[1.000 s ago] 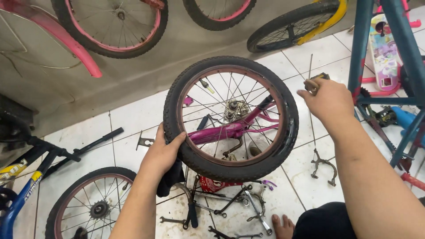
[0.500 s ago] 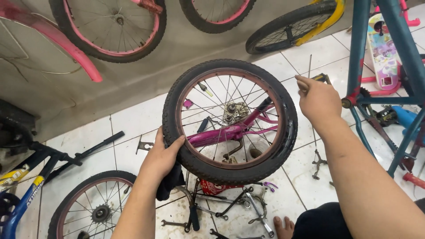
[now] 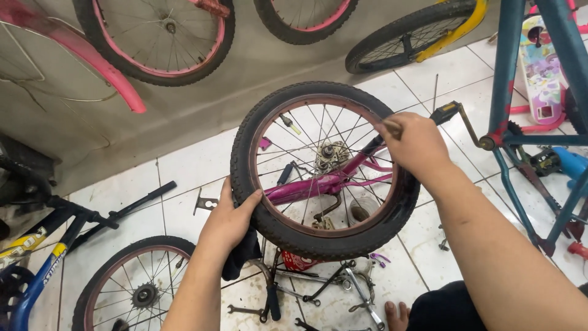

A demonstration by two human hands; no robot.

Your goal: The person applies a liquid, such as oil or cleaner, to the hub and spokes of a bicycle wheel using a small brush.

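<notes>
A small bicycle wheel (image 3: 288,230) with a black tyre, a dark red rim and thin spokes is held upright in front of me. My left hand (image 3: 229,217) grips its lower left side around the tyre, with a dark cloth under the palm. At the wheel's upper right, my right hand (image 3: 413,144) is closed on a thin metal tool whose tip touches the inside of the rim. A pink bicycle frame (image 3: 334,181) lies on the floor behind the spokes.
Spanners and brake parts (image 3: 318,288) are scattered on the white tiles below. Another wheel (image 3: 131,285) lies at the lower left beside a blue and yellow bike (image 3: 33,257). A teal frame (image 3: 530,122) stands at the right. Several wheels lean on the wall (image 3: 165,30).
My right hand has moved left and down from beyond the tyre's outer edge onto the inside of the rim. The left hand keeps its grip.
</notes>
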